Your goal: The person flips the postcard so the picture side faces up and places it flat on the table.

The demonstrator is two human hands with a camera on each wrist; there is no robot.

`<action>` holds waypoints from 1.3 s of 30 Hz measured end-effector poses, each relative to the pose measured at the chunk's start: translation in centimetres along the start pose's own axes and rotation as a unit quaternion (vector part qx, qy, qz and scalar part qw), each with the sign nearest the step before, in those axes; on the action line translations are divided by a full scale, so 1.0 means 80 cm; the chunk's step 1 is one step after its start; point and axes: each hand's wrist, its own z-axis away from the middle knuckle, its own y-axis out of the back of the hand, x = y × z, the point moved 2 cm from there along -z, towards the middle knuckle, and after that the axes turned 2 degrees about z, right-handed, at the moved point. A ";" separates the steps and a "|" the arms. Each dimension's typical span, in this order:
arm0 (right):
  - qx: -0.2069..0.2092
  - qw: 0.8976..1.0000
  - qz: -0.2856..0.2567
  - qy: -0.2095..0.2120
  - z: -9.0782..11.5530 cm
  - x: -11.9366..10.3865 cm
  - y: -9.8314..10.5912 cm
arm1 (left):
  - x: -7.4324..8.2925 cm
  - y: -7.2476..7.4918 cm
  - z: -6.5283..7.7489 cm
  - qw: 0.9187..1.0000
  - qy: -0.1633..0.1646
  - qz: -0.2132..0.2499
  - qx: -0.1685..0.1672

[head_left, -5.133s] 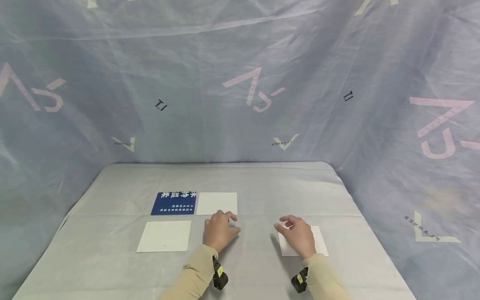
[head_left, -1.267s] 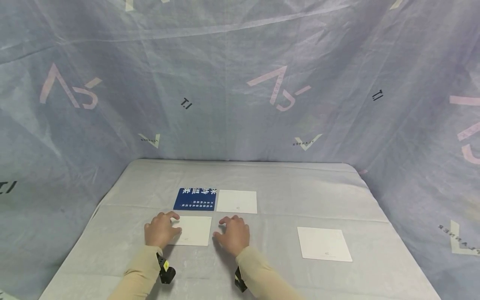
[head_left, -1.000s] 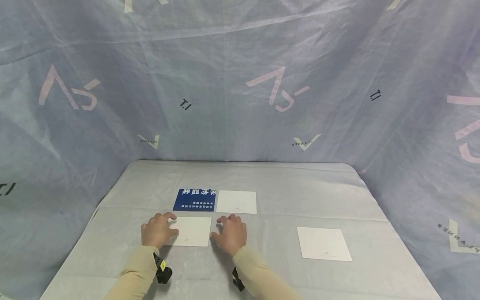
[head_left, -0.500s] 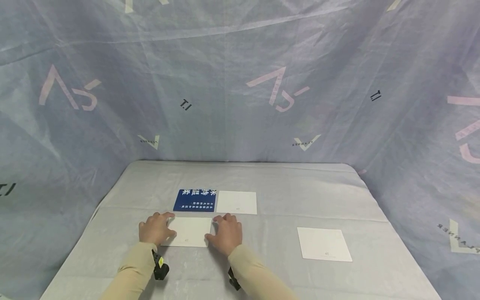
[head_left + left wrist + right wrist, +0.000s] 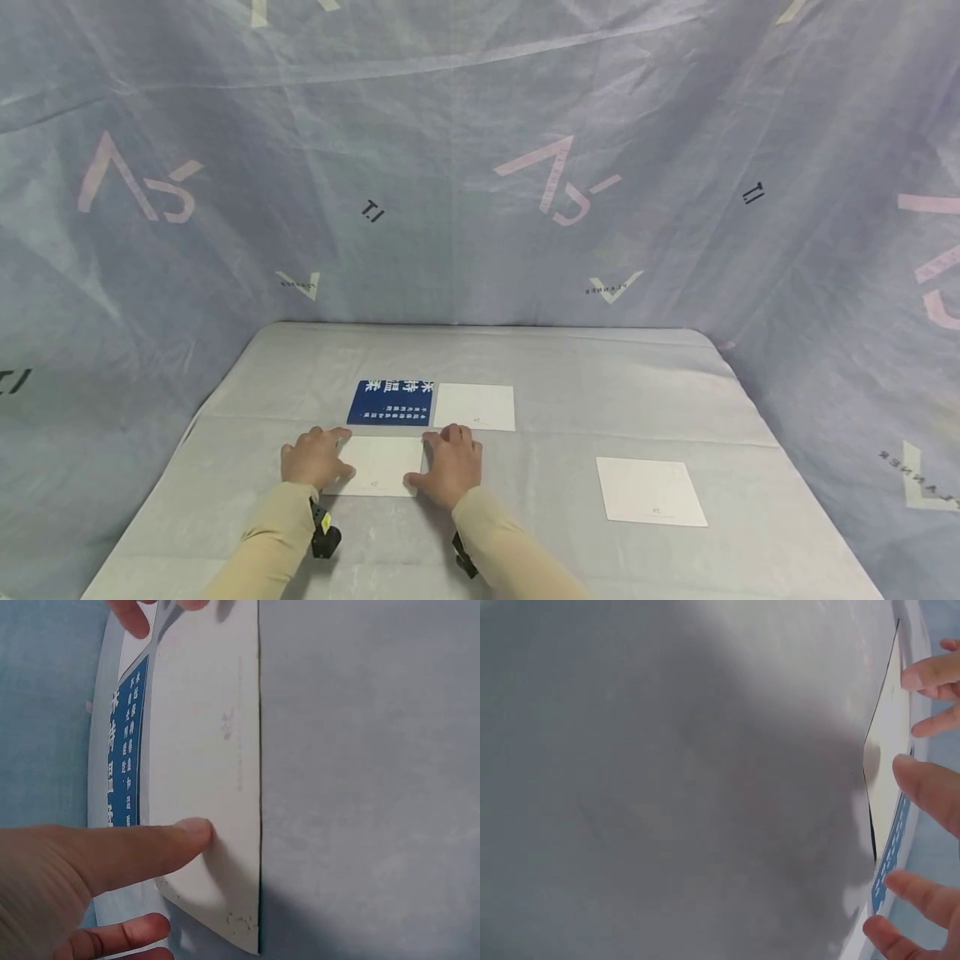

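A white card (image 5: 378, 467) with a small faint print lies flat on the cloth, between my two hands. At its left end is my left hand (image 5: 311, 458), fingers spread. In the left wrist view, its thumb (image 5: 191, 834) reaches over the card (image 5: 195, 750), while other fingertips lie beyond the card's end. Around the right end stands my right hand (image 5: 453, 468), with thumb and fingertips at the edge. The right wrist view shows its fingers (image 5: 930, 896) apart, beside the card (image 5: 889, 724). Whether the fingertips press on the card is hard to tell.
Just behind lies a blue card (image 5: 390, 404) with white characters, and right of it another white card (image 5: 474, 407). A third white card (image 5: 651, 492) lies apart on the right. Grey cloth covers the table (image 5: 570, 550); a printed curtain (image 5: 450, 167) hangs behind.
From 5.1 s ago, both hands have moved left, the right one leaving the far-right card. Lately the right hand edged left to the front white card's right end. The cards seem unmoved.
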 end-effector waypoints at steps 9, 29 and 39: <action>-0.033 0.999 0.015 0.002 -0.008 -0.003 -0.012 | -0.002 0.000 -0.001 1.000 -0.007 -0.014 -0.006; -0.077 0.997 0.026 -0.002 -0.013 -0.012 -0.012 | -0.006 -0.003 -0.002 1.000 -0.004 -0.012 -0.007; -0.063 0.998 -0.007 -0.016 -0.015 -0.007 -0.013 | -0.009 -0.004 0.002 0.999 -0.034 0.004 0.016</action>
